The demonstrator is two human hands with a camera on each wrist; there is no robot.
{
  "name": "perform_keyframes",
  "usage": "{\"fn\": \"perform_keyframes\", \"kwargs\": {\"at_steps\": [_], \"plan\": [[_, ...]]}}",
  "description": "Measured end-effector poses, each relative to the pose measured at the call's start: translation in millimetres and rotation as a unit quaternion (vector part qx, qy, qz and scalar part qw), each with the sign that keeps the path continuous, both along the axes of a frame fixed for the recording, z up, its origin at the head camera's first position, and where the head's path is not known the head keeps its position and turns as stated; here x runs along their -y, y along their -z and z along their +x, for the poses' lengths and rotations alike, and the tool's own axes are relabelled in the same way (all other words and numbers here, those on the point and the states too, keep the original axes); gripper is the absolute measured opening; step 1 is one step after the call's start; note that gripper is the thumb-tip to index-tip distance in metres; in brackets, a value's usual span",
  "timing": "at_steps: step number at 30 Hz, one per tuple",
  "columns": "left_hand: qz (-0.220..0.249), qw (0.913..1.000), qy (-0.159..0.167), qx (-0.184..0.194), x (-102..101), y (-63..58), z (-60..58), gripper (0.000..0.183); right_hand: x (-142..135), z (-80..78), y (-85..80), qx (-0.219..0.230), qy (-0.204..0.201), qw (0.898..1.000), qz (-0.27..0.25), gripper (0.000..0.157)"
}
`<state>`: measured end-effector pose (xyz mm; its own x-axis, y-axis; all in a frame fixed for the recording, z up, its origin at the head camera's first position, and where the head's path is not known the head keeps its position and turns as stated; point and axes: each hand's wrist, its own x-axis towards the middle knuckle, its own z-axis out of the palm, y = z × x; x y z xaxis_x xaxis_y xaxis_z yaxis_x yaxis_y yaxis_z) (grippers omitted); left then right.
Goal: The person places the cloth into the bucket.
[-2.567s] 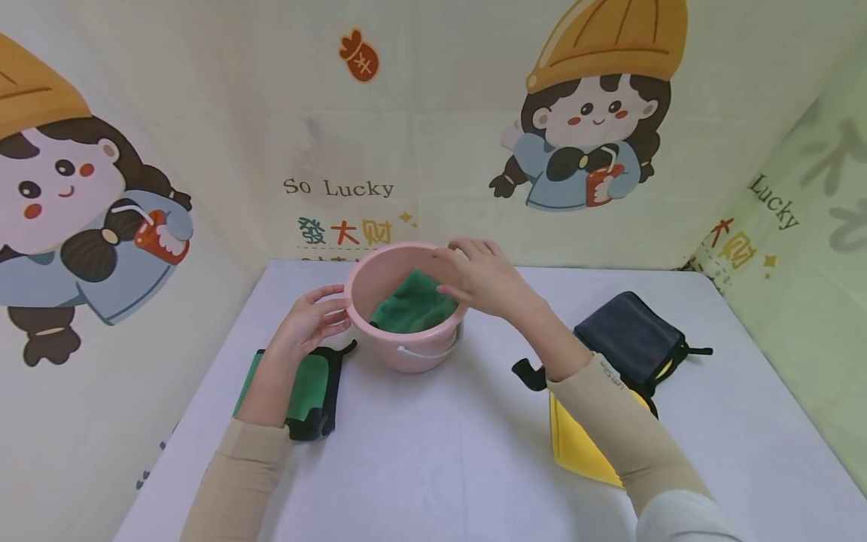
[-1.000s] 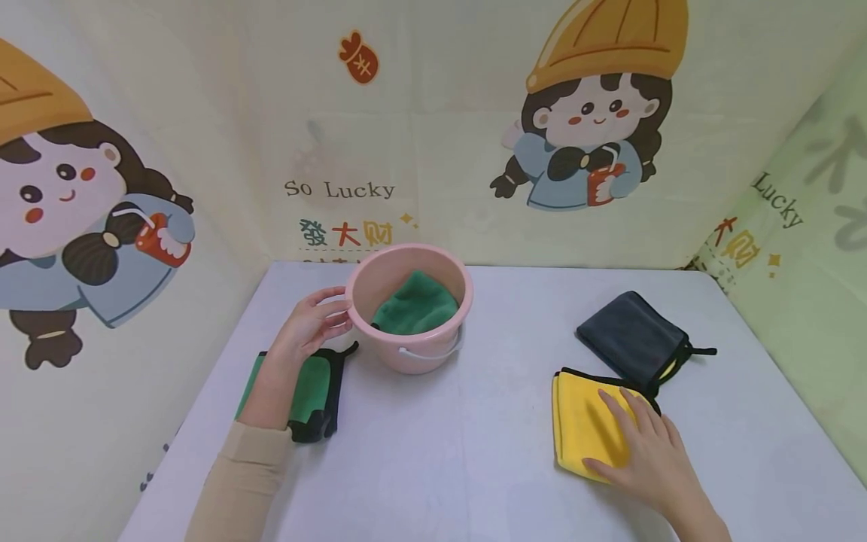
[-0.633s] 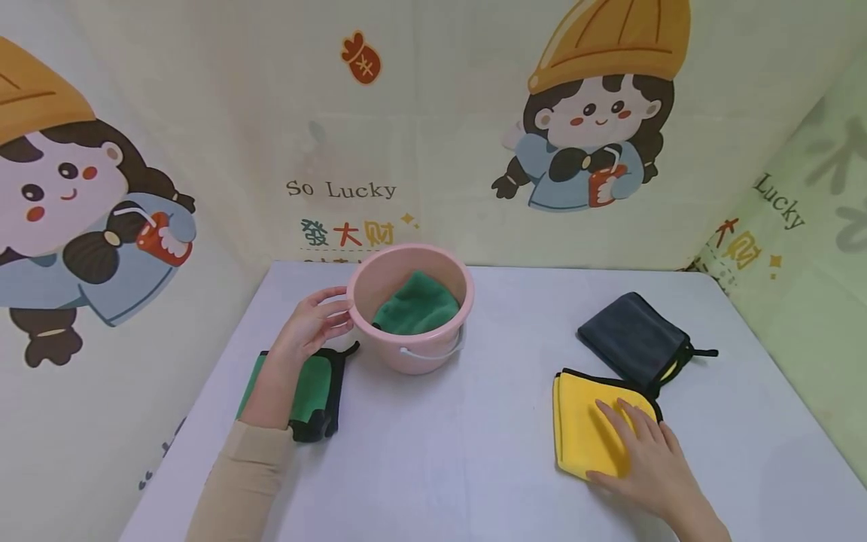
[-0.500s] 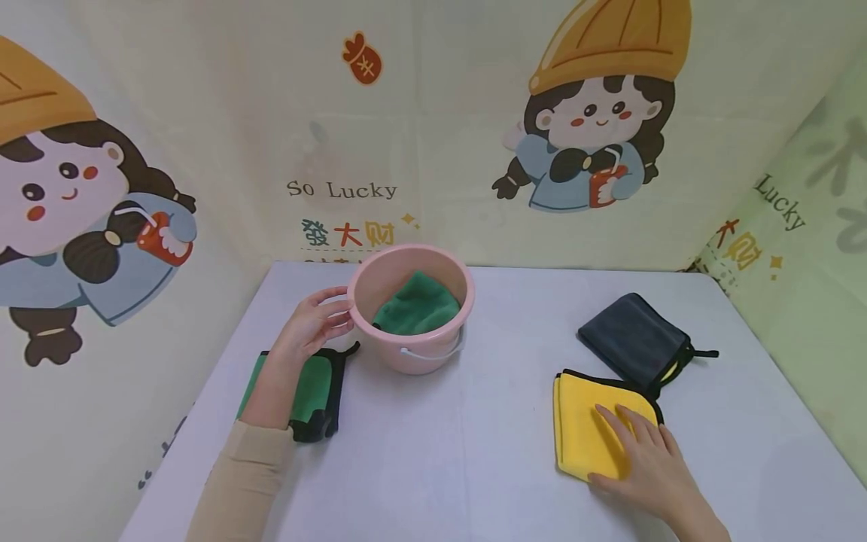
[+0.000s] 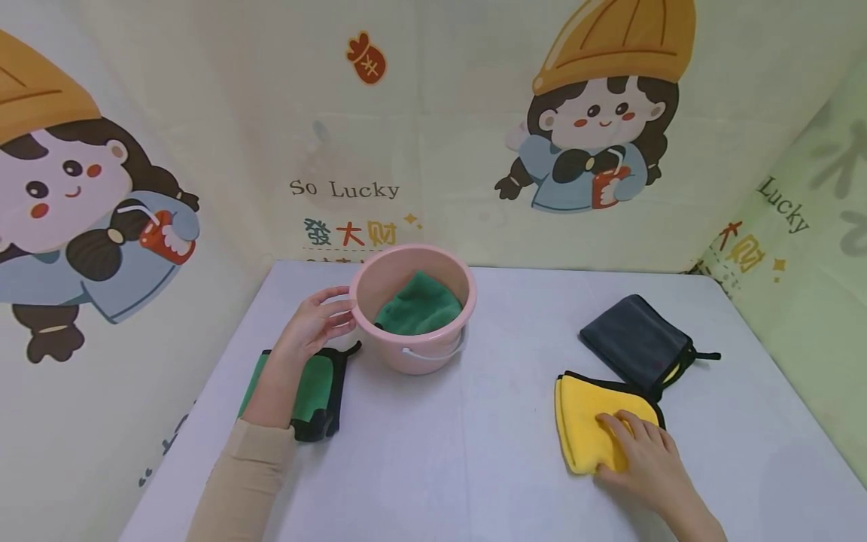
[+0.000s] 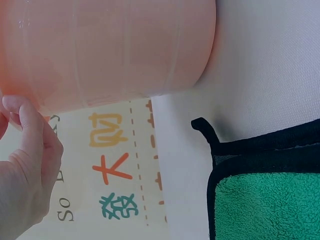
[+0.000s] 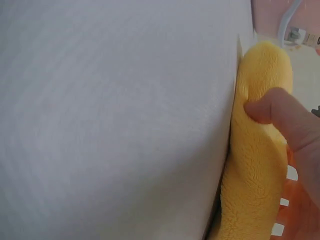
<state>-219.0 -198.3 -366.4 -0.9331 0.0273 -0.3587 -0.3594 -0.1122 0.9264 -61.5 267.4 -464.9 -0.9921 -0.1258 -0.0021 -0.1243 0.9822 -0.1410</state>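
My right hand [image 5: 646, 459] pinches the near edge of a folded yellow towel [image 5: 582, 410] with black trim, on the table's right side. In the right wrist view the thumb [image 7: 280, 112] presses into the plush fold of the towel. At the back centre-left stands a pink bucket [image 5: 416, 354] with a white handle; a green towel [image 5: 416, 305] lies inside it. My left hand [image 5: 308, 324] touches the bucket's left rim from outside with loosely bent fingers. Beneath that forearm lies a folded green towel [image 5: 314, 388] with black edging.
A folded dark grey towel [image 5: 633, 339] with a black loop lies behind the yellow one, touching its far corner. The white table [image 5: 420, 452] is backed by a printed cloth wall [image 5: 447, 173], close behind the bucket.
My right hand has gone from the bucket to the yellow towel, and its fingers have drawn together, bunching the towel's near edge. The left hand has stayed at the bucket rim.
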Motion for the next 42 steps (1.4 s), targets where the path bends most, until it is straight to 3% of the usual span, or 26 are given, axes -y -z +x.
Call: {"fn": "perform_keyframes", "kwargs": {"at_steps": [11, 21, 29, 38, 42], "plan": [[-0.005, 1.0, 0.003, -0.002, 0, -0.6, 0.1, 0.057, -2, -5.1, 1.2, -0.015, -0.012, 0.999, 0.044, 0.05], [-0.003, 1.0, -0.001, 0.006, 1, 0.1, -0.4, 0.056, -6, -4.1, 0.3, -0.092, -0.024, 0.995, 0.027, 0.045], [-0.001, 1.0, 0.006, 0.001, 0, -2.0, 0.4, 0.06, -8, -8.1, -14.6, -0.189, -0.03, 0.981, -0.009, 0.044], [0.001, 1.0, 0.004, 0.007, 0, -2.7, -0.7, 0.057, -9, -25.0, -44.8, -0.21, -0.042, 0.976, -0.025, 0.044], [0.002, 0.9999, 0.007, 0.011, 0, -4.6, -0.4, 0.059, -6, -36.5, -57.1, -0.236, -0.054, 0.97, -0.026, 0.067]]}}
